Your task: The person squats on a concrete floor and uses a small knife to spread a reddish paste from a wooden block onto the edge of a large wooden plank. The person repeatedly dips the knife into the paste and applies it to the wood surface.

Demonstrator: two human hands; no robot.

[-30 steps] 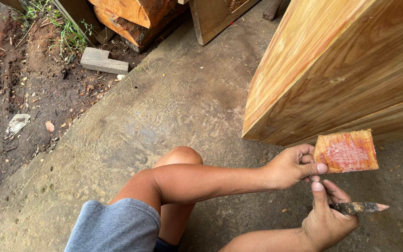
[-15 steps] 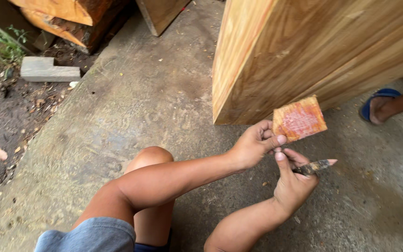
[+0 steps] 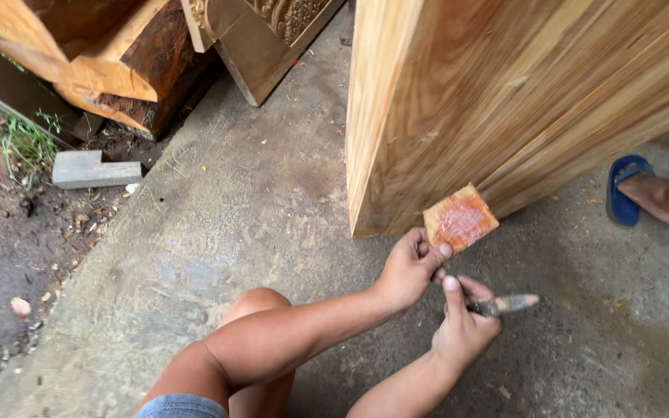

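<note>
My left hand [image 3: 409,265] pinches a small flat wooden tile [image 3: 460,219] smeared with reddish paste, held up close to the lower edge of a big varnished wooden panel [image 3: 505,101]. Just below it, my right hand [image 3: 466,325] grips a narrow putty knife [image 3: 505,304] whose stained blade points right. My bent knee [image 3: 261,306] is under my left forearm.
Concrete floor [image 3: 218,224] lies under me. Stacked timber blocks [image 3: 110,62] and a carved wooden piece [image 3: 272,31] stand at the top left. A grey block [image 3: 90,170] rests on dirt at left. Another person's foot in a blue sandal [image 3: 640,190] is at right.
The view has shifted, so the panel now fills more of the frame. Both hands keep the tile and the knife and sit nearer the panel's lower corner.
</note>
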